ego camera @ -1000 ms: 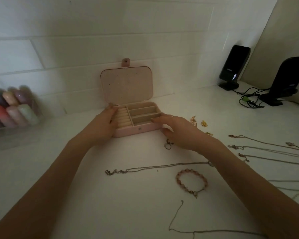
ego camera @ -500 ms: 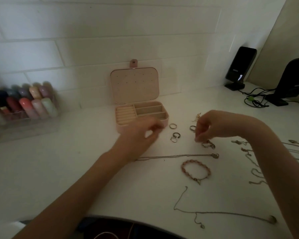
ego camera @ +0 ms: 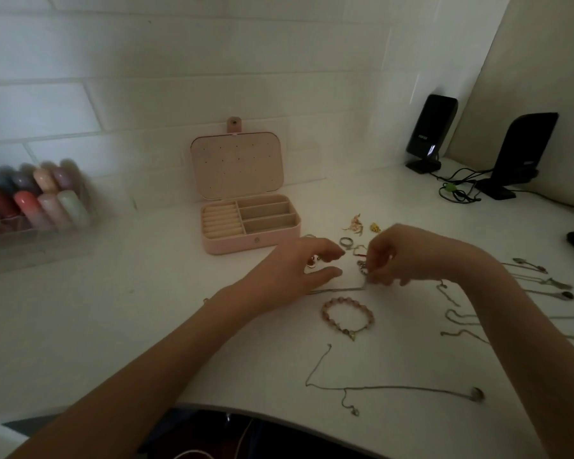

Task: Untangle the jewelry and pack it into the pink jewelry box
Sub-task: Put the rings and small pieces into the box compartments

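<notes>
The right hand (ego camera: pixel 408 256) pinches one end of a thin silver chain (ego camera: pixel 338 289) on the white tabletop (ego camera: pixel 146 326); the left hand (ego camera: pixel 292 270) hovers loosely spread, holding nothing. Untangling seems underway; next comes lifting the chain into the open, apparently unfilled pink jewelry box (ego camera: pixel 251 223) nearby.

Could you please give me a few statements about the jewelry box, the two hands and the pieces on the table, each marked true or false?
1. The pink jewelry box stands open with its lid upright. True.
2. The beaded bracelet lies inside the box. False: it lies on the table, nearer the person than both hands.
3. The right hand pinches the end of a thin chain. True.
4. The left hand rests on the box. False: it is beside it, over the table.
5. A ring lies between the box and the right hand. True.
</notes>
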